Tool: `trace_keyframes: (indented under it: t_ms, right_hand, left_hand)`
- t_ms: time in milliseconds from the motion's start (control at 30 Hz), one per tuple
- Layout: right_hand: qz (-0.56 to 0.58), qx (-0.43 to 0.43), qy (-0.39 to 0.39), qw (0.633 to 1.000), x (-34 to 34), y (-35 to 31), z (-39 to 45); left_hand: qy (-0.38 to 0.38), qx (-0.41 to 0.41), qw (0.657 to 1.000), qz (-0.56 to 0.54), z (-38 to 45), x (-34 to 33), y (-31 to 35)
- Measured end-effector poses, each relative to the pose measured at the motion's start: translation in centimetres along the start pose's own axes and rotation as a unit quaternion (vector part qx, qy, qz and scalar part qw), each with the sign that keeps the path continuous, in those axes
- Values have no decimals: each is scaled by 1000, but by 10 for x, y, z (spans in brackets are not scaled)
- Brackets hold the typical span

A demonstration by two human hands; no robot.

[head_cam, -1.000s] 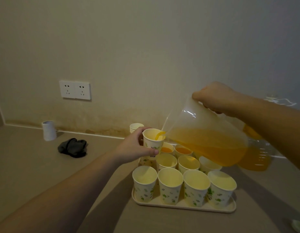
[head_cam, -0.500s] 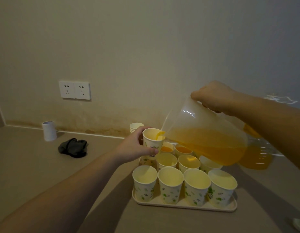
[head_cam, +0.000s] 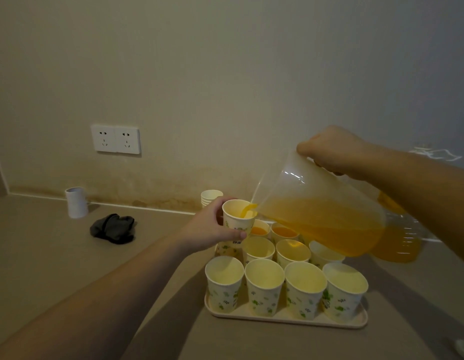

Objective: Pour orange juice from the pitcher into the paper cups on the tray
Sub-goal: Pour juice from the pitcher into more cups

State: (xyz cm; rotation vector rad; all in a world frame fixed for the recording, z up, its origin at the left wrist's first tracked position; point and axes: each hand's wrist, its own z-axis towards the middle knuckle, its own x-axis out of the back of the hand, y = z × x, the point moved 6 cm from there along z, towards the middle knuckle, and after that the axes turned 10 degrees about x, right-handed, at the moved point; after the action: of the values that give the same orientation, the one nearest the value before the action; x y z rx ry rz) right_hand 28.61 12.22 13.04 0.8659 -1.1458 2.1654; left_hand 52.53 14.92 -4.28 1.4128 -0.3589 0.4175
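The right hand (head_cam: 332,149) grips the tilted translucent plastic pitcher (head_cam: 319,209) by its handle; half-full, it likely handles heavy. The left hand (head_cam: 210,227) wraps the thin printed paper cup (head_cam: 238,219), raised above the beige tray (head_cam: 285,318); hold gently, since it crushes easily.

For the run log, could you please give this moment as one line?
pouring | left hand holds cup | right hand tilts pitcher | juice entering cup
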Motion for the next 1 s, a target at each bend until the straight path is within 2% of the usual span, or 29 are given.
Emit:
trace_keyframes:
  t_ms: [1000]
  right_hand:
    - [-30, 15, -2, 999, -1, -12, -2]
  left_hand:
    - [-2, -3, 1000, -4, 0, 2, 0]
